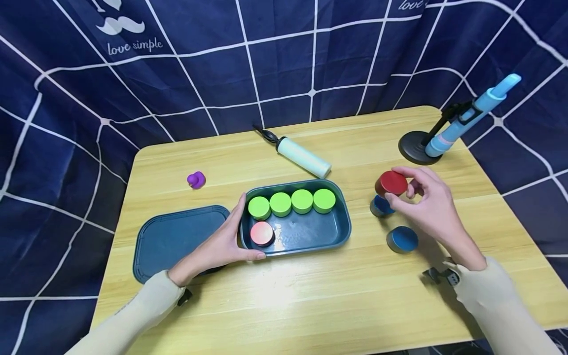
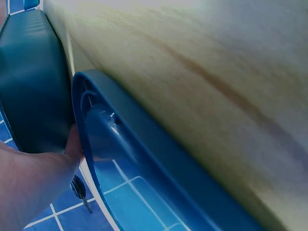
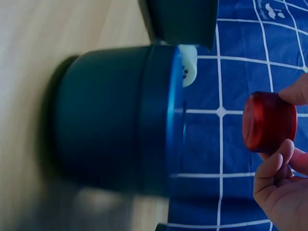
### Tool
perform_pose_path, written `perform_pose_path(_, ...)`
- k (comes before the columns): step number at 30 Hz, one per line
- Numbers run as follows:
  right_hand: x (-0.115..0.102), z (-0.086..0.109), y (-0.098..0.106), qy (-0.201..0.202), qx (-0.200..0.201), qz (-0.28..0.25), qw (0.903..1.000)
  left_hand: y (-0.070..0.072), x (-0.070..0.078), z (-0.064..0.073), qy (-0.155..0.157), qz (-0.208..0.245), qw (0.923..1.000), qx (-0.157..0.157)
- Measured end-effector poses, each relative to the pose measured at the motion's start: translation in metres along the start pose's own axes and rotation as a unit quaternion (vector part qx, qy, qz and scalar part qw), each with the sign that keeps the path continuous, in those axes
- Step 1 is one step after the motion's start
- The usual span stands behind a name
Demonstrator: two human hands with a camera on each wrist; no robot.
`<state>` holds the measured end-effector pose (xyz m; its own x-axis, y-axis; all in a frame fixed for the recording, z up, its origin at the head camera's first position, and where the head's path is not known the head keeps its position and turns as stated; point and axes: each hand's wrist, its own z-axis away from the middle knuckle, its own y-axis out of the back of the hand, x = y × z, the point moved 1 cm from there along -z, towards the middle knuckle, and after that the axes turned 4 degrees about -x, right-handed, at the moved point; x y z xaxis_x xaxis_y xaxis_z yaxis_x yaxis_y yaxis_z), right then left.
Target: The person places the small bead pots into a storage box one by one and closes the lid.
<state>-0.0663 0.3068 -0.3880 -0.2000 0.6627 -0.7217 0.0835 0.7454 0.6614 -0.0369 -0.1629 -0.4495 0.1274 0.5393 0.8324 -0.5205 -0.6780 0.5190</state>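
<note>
My right hand (image 1: 428, 199) pinches a red round tin (image 1: 391, 183) (image 3: 269, 122) between thumb and fingers, raised above the table. Below it stand two blue round tins, one partly hidden behind the red one (image 1: 380, 207) and another nearer me (image 1: 402, 239). At the table's middle, my left hand (image 1: 224, 241) holds the left end of a dark blue box (image 1: 347, 229), thumb along the front wall and fingers at the back left. Inside the box, several green-topped tins (image 1: 280, 203) line the back wall. A red tin (image 1: 262, 233), bright with glare, sits in the front left corner.
Left of the box lies a dark blue lid (image 1: 177, 241), partly beneath my left forearm. A purple rubber duck (image 1: 196, 180) and a pale hand pump (image 1: 303, 157) lie farther back. A light blue device on a black stand (image 1: 419, 148) occupies the back right corner.
</note>
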Motion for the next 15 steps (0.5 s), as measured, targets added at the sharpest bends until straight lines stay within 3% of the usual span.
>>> perform_pose_path(15, -0.035, -0.020, -0.041, 0.113, -0.032, -0.035, 0.9924, 0.000, 0.000, 0.000, -0.004, 0.001, 1.0000, 0.001)
